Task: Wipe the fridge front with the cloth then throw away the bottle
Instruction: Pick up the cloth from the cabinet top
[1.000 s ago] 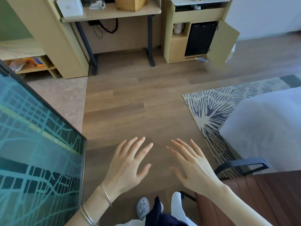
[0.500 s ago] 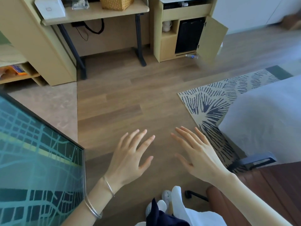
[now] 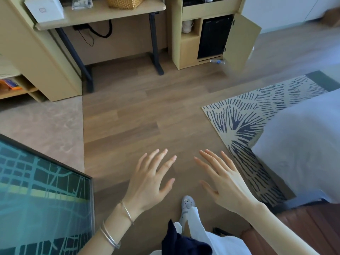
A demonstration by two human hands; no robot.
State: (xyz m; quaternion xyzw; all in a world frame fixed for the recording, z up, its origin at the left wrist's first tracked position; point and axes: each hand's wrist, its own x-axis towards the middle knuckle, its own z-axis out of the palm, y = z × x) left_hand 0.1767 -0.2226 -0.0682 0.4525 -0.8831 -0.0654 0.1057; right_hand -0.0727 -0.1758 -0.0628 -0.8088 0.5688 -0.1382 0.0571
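No readable text, brand, number or sign shows anywhere. A white box (image 3: 45,8) on the desk carries a small faint outlined mark, too small to make out. A clear bottle (image 3: 218,61) lying on the floor by the open cabinet has a blue label, its print blurred beyond reading. A teal panel (image 3: 42,199) shows only a street-map pattern without lettering.

both hands float palm-down, empty, fingers spread: the left hand (image 3: 149,183) points toward 1 o'clock, the right hand (image 3: 225,183) toward 11 o'clock, apart.
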